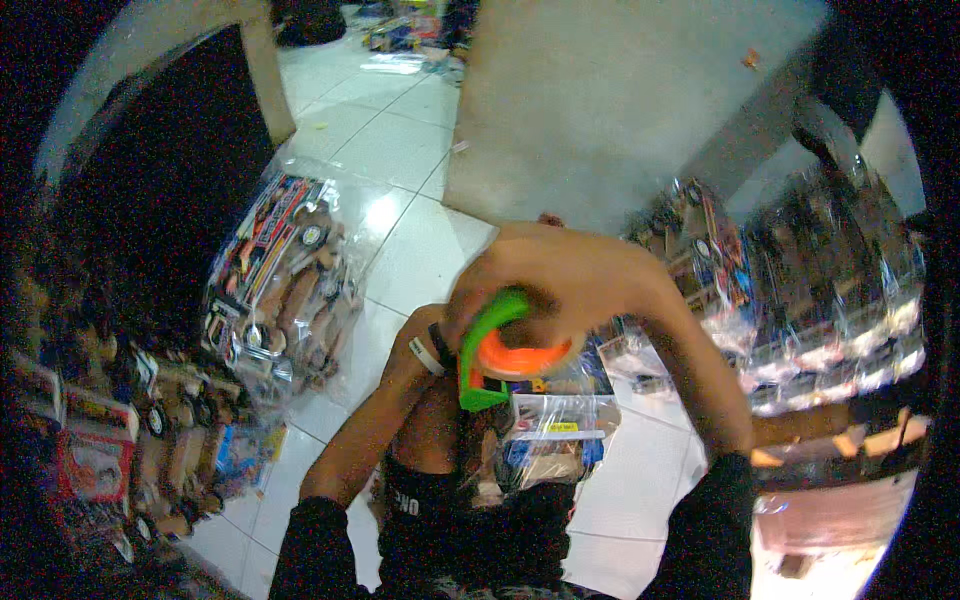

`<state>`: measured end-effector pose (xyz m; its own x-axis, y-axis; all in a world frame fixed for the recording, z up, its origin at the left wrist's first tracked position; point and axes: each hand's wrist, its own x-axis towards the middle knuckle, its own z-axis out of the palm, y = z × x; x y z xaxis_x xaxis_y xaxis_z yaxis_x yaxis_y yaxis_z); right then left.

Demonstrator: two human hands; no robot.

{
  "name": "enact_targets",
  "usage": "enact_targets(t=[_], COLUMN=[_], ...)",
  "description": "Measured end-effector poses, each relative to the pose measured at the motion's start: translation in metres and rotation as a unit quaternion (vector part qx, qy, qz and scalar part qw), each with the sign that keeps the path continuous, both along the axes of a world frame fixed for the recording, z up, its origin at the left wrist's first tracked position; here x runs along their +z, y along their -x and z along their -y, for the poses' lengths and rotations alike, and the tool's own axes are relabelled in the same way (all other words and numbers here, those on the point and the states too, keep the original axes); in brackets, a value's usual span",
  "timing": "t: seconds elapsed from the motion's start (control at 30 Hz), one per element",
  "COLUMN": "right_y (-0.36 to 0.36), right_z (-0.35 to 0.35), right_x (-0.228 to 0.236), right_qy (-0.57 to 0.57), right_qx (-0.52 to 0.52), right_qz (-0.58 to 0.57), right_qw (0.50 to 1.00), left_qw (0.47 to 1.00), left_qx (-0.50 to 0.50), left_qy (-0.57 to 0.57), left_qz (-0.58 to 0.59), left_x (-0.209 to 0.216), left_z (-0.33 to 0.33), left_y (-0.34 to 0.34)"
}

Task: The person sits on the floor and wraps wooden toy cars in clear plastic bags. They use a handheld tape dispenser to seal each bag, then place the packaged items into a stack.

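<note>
My right hand (540, 265) reaches across in front of me, closed around a green tape dispenser (483, 395) with an orange hub (520, 358). Motion smears its fingers somewhat. Under the dispenser, a clear plastic package (558, 415) lies at my lap, with a printed card and a toy vehicle with blue and wooden parts inside. My left forearm (370, 430) comes up from the lower left, a pale band and a dark band at the wrist. The left hand is beside the dispenser, its fingers hidden behind the dispenser and my right hand.
Bagged wooden toy vehicles (290, 280) stand on the white tiled floor (390, 150) to the left, with more toy vehicles (180, 440) nearer. Several wrapped packages (830, 270) are piled at the right. A grey panel (620, 110) stands ahead, and a dark opening (180, 190) lies far left.
</note>
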<state>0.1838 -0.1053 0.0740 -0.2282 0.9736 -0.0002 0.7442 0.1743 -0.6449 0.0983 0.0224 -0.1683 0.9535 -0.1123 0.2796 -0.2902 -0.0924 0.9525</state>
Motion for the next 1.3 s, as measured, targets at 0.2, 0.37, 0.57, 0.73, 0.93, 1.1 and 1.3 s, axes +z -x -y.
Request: enact_targets(t=[0.2, 0.37, 0.57, 0.73, 0.93, 1.1, 1.3], right_y=[-0.009, -0.038, -0.018, 0.000, 0.014, 0.021, 0.018], right_z=[-0.025, 0.100, 0.264, 0.300, 0.248, 0.223, 0.238], right_x=[0.016, -0.018, -0.080, -0.142, -0.129, -0.108, -0.087], right_qy=[0.095, -0.099, -0.180, -0.172, -0.190, -0.159, -0.072], right_qx=[0.065, -0.062, -0.320, -0.391, -0.332, -0.281, -0.281], right_qz=[0.055, -0.067, -0.171, -0.158, -0.198, -0.175, -0.115], right_qw=[0.992, 0.991, 0.914, 0.890, 0.902, 0.930, 0.950], left_qw=[0.986, 0.977, 0.962, 0.977, 0.896, 0.910, 0.869], left_qx=[0.124, -0.104, -0.184, -0.195, 0.011, 0.030, 0.074], left_qy=[-0.051, -0.128, -0.121, -0.004, -0.422, -0.413, -0.485], left_qz=[-0.099, 0.136, 0.165, 0.082, 0.138, 0.030, 0.067], left_x=[-0.006, 0.015, 0.018, 0.042, 0.130, 0.119, 0.108], left_z=[-0.003, 0.026, 0.030, 0.025, 0.018, 0.057, 0.075], left_y=[0.007, -0.050, -0.058, -0.031, 0.064, 0.123, 0.118])
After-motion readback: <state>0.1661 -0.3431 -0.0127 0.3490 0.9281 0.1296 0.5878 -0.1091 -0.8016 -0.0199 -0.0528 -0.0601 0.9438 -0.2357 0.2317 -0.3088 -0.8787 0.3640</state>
